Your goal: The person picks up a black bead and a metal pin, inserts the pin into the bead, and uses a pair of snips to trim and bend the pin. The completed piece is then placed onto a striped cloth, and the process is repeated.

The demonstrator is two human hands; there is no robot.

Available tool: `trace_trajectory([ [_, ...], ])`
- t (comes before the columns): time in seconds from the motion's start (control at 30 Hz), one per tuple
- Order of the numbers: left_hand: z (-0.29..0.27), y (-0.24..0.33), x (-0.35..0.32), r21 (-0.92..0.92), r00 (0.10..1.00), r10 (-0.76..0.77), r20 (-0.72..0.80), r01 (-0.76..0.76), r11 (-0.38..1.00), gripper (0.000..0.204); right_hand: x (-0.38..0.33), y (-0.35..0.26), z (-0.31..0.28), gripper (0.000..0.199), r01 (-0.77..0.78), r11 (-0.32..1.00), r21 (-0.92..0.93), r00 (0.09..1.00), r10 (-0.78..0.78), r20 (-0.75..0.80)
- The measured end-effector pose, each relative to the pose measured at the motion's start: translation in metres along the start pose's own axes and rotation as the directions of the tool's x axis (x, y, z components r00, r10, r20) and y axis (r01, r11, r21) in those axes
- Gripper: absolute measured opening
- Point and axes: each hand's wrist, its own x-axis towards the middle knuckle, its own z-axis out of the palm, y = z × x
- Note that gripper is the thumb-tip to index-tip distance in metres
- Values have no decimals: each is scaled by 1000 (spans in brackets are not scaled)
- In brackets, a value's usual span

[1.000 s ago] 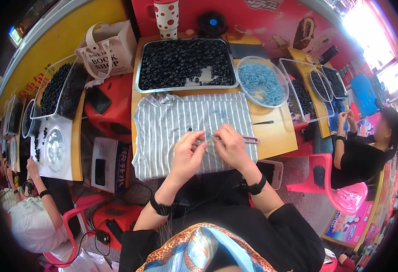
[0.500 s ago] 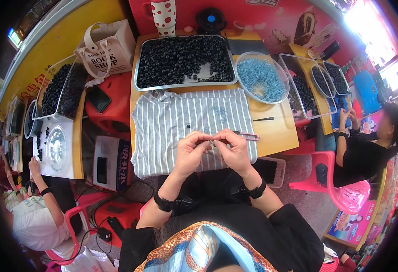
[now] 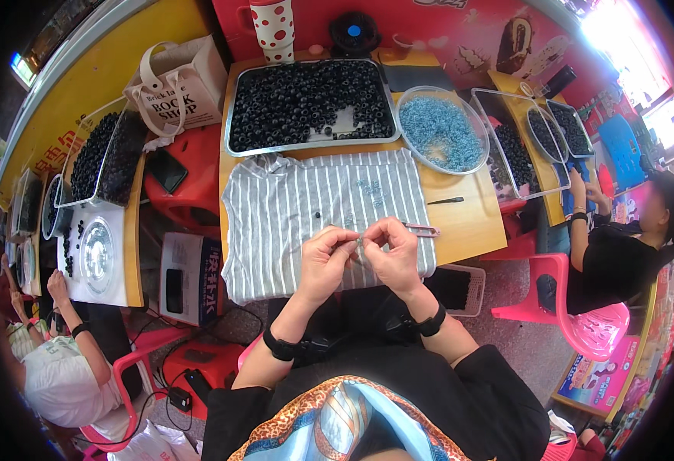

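Note:
Over the grey-and-white striped cloth (image 3: pixel 275 230), my left hand (image 3: pixel 326 263) and my right hand (image 3: pixel 391 257) meet fingertip to fingertip, both pinching. Whatever sits between them is tiny and mostly hidden; a small pale bit shows at the tips. Beside my right hand lies a pair of small snips with a reddish handle (image 3: pixel 421 230). One black ring-shaped piece (image 3: pixel 317 215) rests on the cloth ahead of my left hand. Several small light-blue pieces (image 3: pixel 370 190) are scattered farther up the cloth.
Behind the cloth stand a metal tray (image 3: pixel 314 146) of black ring-shaped pieces and a round clear tub (image 3: pixel 484 138) of light-blue pieces. A dark slim tool (image 3: pixel 446 200) lies on the wooden table (image 3: pixel 471 230). People work at tables left and right.
My hands stay together over the cloth; the right hand's fingers have shifted slightly. The person on the right has raised a hand a little.

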Motion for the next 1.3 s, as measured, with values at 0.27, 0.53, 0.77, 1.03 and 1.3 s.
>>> trace_trajectory([
  [0.27,-4,-1,3,-97,965,-256,65,261,960,11,7,2,0,17,245,962,-118,969,-248,-17],
  [0.53,2,-9,8,-179,966,-257,7,254,951,16,17,13,-2,18,288,927,-240,950,-308,-49],
  [0.77,6,-2,12,160,995,94,15,-95,983,14,10,7,3,16,156,981,-115,987,-160,-28],
  [1.03,0,-1,13,453,928,360,91,-361,815,6,7,5,2,17,224,965,-139,973,-229,-19],
  [1.3,-10,-1,6,-194,922,-326,207,366,910,17,3,6,-2,23,501,815,-291,860,-507,59],
])
